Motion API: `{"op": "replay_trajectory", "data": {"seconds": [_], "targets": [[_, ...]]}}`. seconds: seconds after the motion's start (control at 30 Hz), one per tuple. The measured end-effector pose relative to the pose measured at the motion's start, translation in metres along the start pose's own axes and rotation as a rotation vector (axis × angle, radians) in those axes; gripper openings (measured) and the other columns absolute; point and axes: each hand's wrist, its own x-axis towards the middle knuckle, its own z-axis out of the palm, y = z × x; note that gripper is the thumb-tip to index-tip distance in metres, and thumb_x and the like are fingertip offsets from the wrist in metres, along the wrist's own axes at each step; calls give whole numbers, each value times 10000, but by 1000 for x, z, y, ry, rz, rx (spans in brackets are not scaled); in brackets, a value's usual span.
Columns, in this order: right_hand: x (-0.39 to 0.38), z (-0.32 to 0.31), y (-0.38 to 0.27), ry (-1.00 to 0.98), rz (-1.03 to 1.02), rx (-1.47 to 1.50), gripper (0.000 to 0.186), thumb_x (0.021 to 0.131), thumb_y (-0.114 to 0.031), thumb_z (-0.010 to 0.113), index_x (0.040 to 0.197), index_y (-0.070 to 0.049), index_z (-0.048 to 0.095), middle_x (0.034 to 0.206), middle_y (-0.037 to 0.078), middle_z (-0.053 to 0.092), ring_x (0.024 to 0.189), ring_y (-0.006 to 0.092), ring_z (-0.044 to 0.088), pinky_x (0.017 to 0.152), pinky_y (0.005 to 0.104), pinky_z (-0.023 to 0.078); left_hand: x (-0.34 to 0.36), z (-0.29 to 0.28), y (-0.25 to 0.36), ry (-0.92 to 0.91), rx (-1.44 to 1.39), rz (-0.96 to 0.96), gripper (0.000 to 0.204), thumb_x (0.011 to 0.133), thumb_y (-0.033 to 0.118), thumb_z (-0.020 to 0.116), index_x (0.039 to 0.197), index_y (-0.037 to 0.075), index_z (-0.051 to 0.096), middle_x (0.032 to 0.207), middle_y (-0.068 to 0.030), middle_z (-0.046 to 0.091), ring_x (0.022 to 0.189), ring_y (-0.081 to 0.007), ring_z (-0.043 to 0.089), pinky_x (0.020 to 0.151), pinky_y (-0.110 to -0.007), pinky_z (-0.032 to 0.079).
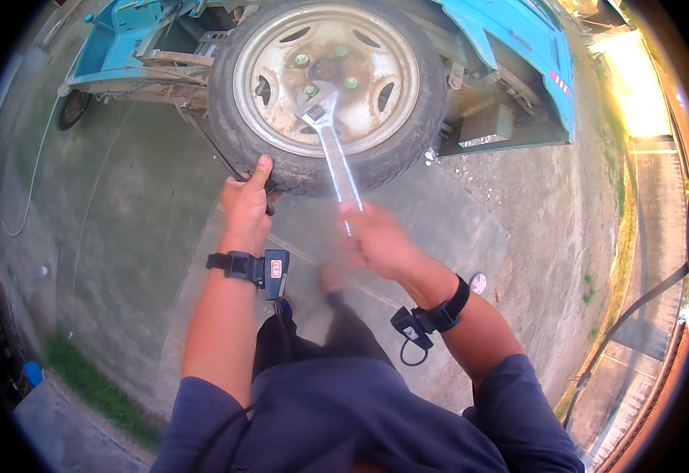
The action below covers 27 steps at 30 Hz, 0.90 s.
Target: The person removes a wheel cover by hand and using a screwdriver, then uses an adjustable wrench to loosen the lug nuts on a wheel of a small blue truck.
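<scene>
My right hand (pixel 380 240), blurred, is closed round the handle of a large silver adjustable wrench (pixel 333 150). The wrench's jaws lie over the face of a dusty pale wheel rim (pixel 254 87), close to one green wheel nut (pixel 310 91); I cannot tell whether they touch it. Other green nuts sit round the hub, among them an upper-left nut (pixel 302 60). The rim carries a black tyre (pixel 427 102). At the tyre's lower left, my left hand (pixel 244 209) is closed on a thin dark rod (pixel 217 150), its thumb pointing up beside the tread.
Blue vehicle bodywork (pixel 510 47) stands right of the wheel, with more blue frame (pixel 112 47) on the left. A small dark wheel (pixel 73 109) is at far left. A pale cable (pixel 33 173) runs over the concrete floor (pixel 139 205). My feet are below my hands.
</scene>
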Motion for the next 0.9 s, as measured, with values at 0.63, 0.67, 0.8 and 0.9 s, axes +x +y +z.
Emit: {"op": "replay_trajectory", "data": {"seconds": [0.63, 0.67, 0.8, 0.9], "targets": [[-2, 84, 57, 143, -243, 42, 331, 1026, -356, 428, 951, -42, 500, 613, 20, 479, 455, 107, 455, 439, 265, 373, 17, -10, -4, -43, 22, 9, 451, 847, 288, 767, 1058, -30, 526, 1001, -151, 639, 846, -241, 654, 728, -408, 551], [-6, 95, 52, 146, -213, 132, 333, 1028, -359, 422, 959, -42, 497, 620, 21, 484, 456, 108, 458, 438, 265, 372, 20, -13, -8, -56, 33, -2, 453, 851, 285, 763, 1068, -32, 523, 1008, -154, 639, 848, -241, 655, 733, -406, 552], [5, 117, 49, 157, -244, 337, 331, 1033, -367, 407, 1007, -47, 486, 651, 26, 509, 464, 115, 481, 436, 268, 379, 9, -16, -5, -147, -8, -18, 433, 877, 271, 734, 1086, -42, 519, 1018, -164, 641, 842, -248, 655, 723, -396, 557], [18, 120, 45, 107, -229, 365, 330, 1035, -374, 402, 1039, -54, 482, 701, 40, 541, 510, 131, 533, 450, 264, 400, 2, -30, -14, -143, -79, -37, 373, 894, 265, 712, 1036, -37, 544, 986, -162, 652, 827, -240, 653, 678, -349, 556]]}}
